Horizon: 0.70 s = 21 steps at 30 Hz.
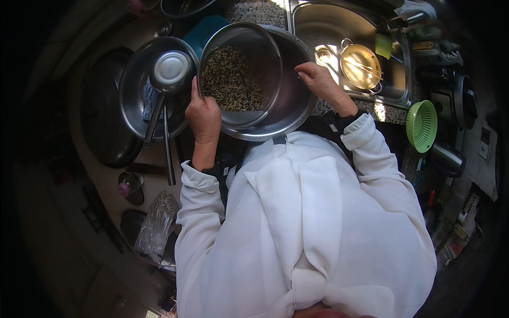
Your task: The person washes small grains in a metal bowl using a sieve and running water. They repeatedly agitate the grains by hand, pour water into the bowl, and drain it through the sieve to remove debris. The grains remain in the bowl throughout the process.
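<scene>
My left hand grips the left rim of a round, metal-rimmed sieve, which is tilted over a large steel basin. Small, dark and pale seed-like pieces lie in a heap on the sieve's left and lower side. My right hand is above the basin's right rim, its thumb and fingertips pinched together; whether a tiny bit is between them cannot be told. To the left, a steel ladle or small pan with a long handle rests across a second steel bowl, where a blue cloth shows.
A steel sink at upper right holds a two-handled pan with chopsticks and a green cup. A green colander stands at the right. At lower left are a filled plastic bag and a large dark pan.
</scene>
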Tool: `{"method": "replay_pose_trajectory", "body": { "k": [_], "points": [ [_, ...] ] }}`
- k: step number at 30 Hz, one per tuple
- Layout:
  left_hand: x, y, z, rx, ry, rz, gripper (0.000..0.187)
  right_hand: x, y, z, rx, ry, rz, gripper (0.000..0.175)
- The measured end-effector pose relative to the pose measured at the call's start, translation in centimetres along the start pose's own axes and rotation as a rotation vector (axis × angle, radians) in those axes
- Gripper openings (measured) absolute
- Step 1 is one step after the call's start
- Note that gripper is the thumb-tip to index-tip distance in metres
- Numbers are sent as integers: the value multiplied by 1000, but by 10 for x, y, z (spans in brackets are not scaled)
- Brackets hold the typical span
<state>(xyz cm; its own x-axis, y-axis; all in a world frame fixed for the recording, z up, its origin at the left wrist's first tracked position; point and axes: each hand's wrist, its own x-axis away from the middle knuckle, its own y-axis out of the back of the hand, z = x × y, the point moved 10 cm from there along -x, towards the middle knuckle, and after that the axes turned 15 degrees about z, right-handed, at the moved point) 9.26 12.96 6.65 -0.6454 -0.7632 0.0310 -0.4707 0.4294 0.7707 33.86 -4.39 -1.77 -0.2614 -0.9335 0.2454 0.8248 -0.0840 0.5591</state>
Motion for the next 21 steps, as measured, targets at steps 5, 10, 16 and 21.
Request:
{"method": "replay_pose_trajectory", "body": {
  "k": [5, 10, 16, 21],
  "points": [
    [-2, 1, -1, -3, 5, 8, 48, -2, -1, 2, 42, 7, 0, 20],
    [-4, 1, -4, -5, -9, 15, 48, -2, -2, 12, 53, 5, -3, 20],
    [-2, 2, -4, -4, 5, 5, 50, -1, -24, 31, 31, 58, 103, 21],
    [-1, -3, -7, -63, 3, 20, 52, -7, -37, 38, 21, 114, 131, 21]
  ]
}}
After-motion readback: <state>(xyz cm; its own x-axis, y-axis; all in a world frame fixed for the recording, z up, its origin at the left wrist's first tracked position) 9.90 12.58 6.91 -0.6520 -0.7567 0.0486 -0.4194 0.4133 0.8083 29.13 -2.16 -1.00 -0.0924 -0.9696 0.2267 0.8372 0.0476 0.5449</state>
